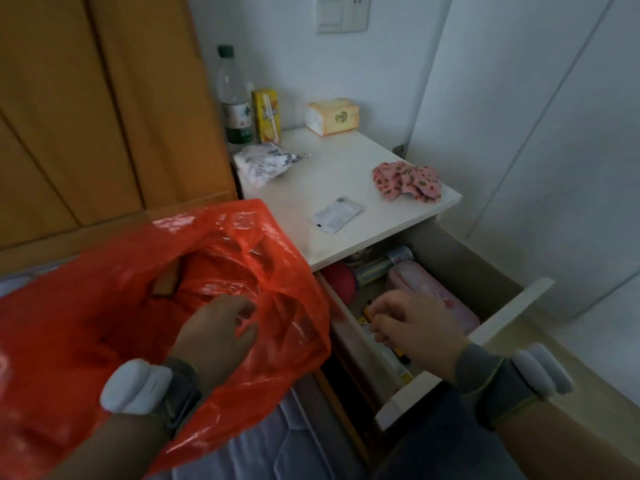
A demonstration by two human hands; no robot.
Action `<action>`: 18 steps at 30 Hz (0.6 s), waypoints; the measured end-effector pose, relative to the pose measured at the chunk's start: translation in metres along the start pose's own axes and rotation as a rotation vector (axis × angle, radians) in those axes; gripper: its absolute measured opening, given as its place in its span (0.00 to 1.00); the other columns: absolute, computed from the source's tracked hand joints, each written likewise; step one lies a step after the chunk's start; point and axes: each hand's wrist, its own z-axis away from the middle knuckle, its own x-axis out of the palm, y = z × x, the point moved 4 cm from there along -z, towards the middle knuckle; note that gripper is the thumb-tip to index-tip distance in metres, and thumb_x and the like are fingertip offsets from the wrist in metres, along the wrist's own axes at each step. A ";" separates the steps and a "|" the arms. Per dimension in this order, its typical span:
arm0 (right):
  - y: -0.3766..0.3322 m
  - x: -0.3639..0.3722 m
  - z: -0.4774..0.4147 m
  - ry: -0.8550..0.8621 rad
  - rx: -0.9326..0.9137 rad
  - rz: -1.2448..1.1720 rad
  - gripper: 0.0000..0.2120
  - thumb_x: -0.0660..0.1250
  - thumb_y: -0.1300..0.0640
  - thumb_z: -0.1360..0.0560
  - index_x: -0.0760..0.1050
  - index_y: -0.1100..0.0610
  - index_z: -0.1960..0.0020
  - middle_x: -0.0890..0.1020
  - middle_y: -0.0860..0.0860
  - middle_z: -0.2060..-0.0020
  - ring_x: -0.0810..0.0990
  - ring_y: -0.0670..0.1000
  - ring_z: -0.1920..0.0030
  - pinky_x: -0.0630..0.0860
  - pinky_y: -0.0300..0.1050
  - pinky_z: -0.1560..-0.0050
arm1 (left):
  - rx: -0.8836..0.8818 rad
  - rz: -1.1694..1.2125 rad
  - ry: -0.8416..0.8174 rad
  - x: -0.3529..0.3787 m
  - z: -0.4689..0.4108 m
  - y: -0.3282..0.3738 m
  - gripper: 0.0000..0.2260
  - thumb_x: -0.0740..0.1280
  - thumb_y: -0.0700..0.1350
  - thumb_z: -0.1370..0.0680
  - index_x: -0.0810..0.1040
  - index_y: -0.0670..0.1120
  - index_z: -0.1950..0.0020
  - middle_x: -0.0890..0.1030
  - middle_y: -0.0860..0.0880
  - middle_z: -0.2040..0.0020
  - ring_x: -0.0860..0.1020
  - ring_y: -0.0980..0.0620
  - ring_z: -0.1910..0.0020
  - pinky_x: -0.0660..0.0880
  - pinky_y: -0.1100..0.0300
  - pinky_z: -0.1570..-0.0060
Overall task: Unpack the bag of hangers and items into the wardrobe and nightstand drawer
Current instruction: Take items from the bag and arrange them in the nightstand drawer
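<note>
From the head view, one red plastic bag (86, 323) lies on the bed (263, 445), just beside the open drawer (516, 306) of the nightstand (332, 174). The film is thin, light and likely slippery, so it is best held at the bunched rim. That is where the left hand (216, 330) grasps it, fingers curled into the plastic. One stiff brown wooden piece (168, 282) shows inside, probably a hanger, which could snag the film.

The right hand (415, 323) is down in the drawer with its fingers curled over a small yellow item; whether it grasps it or only touches it I cannot tell. One pink case (433, 296) lies beside it.

On top of the nightstand are one bottle (233, 98), one yellow carton (266, 116), one tissue pack (332, 116), one pink cloth (407, 181) and one white sachet (337, 214).
</note>
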 end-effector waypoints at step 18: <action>-0.054 0.070 -0.015 -0.084 -0.178 0.074 0.13 0.66 0.62 0.30 0.76 0.44 0.61 0.83 0.50 0.62 0.82 0.48 0.62 0.79 0.42 0.57 | -0.591 0.044 -0.169 0.034 -0.025 -0.086 0.25 0.66 0.55 0.26 0.71 0.40 0.35 0.76 0.41 0.37 0.75 0.42 0.39 0.71 0.55 0.42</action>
